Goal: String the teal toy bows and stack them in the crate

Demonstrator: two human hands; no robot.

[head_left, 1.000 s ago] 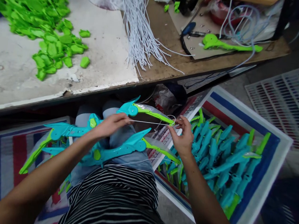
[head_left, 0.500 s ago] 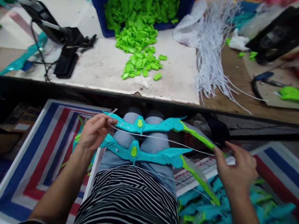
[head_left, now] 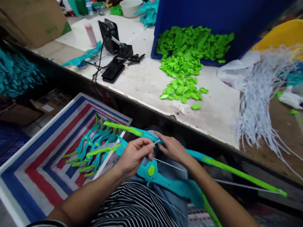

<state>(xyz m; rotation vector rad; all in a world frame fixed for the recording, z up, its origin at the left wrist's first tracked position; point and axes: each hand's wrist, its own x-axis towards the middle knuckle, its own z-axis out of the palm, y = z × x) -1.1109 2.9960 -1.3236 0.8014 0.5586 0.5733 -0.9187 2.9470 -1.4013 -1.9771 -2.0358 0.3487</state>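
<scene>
My left hand [head_left: 137,154] is closed in a pinch on the loose end of a white string [head_left: 169,165]. Right beside it, my right hand [head_left: 172,148] is closed on the middle of the farther toy bow [head_left: 239,171], which has a teal body and light-green limbs. The string runs under my right forearm to that bow's right tip. Across my lap lies a second teal-and-green toy bow [head_left: 166,181], nearer my body, partly covered by my left hand.
At my left stands a striped, white-rimmed bin [head_left: 41,149] with several toy bows in it. The worktable [head_left: 142,89] ahead carries loose green pieces [head_left: 184,88], a blue crate [head_left: 196,15], a bundle of white strings [head_left: 259,108] and a black phone [head_left: 113,70].
The view has swung left. My right hand has moved from the bow's right limb to its middle, close to my left hand. The farther bow now slants down to the right.
</scene>
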